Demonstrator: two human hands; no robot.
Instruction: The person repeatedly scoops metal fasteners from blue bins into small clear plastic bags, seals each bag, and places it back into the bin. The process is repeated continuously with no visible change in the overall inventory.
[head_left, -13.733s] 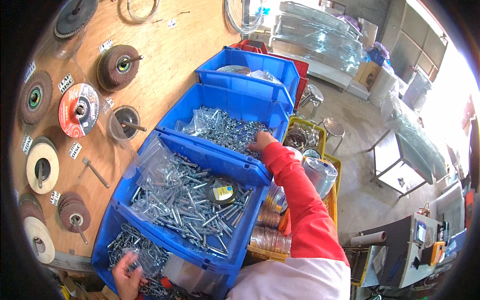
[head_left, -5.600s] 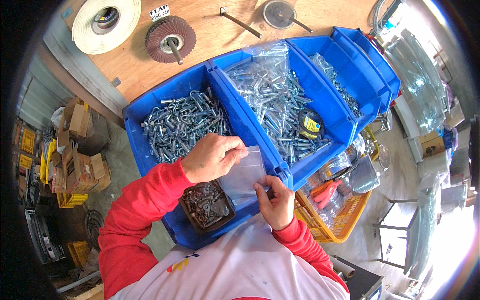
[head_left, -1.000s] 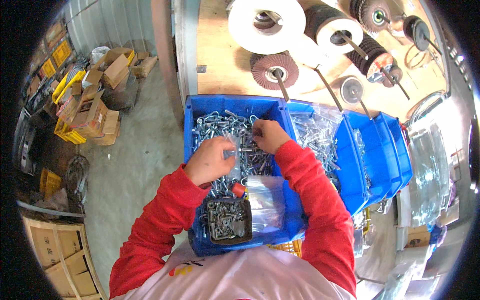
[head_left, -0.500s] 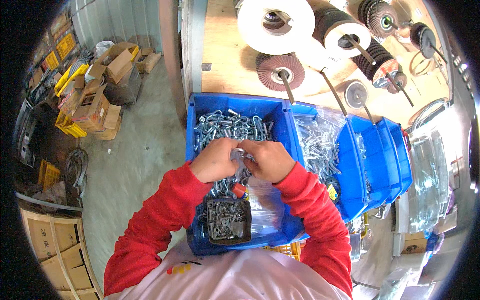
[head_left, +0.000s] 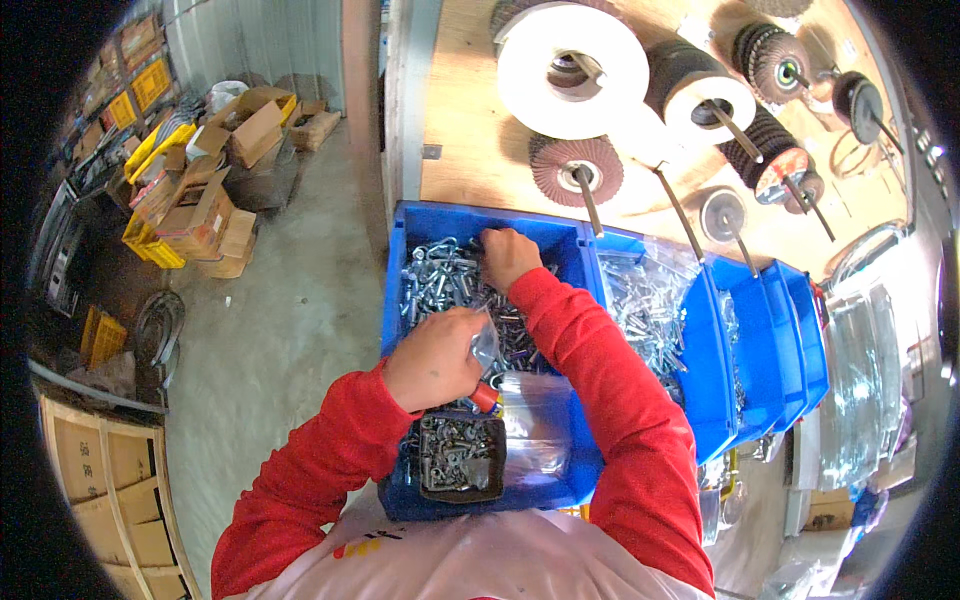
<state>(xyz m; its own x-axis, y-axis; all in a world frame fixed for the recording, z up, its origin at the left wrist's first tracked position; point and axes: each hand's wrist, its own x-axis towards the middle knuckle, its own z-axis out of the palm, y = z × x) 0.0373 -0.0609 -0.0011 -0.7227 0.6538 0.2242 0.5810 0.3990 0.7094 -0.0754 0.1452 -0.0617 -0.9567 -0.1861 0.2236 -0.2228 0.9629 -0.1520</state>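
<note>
My left hand [head_left: 435, 358] is closed on a clear plastic bag [head_left: 487, 343] above the near half of a blue bin [head_left: 394, 310]. At the bin's far part, my right hand [head_left: 508, 258] reaches down into a pile of shiny metal hook-shaped bolts [head_left: 438, 280]. Its fingers are curled and their tips are hidden among the pieces, so what they grip cannot be seen. Close to my body, a dark square tin [head_left: 498, 488] of small metal hardware sits in the bin. Beside it are flat clear plastic bags [head_left: 540, 430] and a red object [head_left: 486, 398], partly covered.
More blue bins [head_left: 715, 395] with small hardware continue to the right. Metal pegs on a wooden board [head_left: 465, 165] carry abrasive discs [head_left: 577, 172] and a white roll [head_left: 520, 60], jutting toward the bins. Cardboard boxes [head_left: 200, 215] stand on the floor at left.
My right hand has left my left hand and moved forward into the metal pile. My left hand has kept the plastic bag and shifted slightly nearer my body.
</note>
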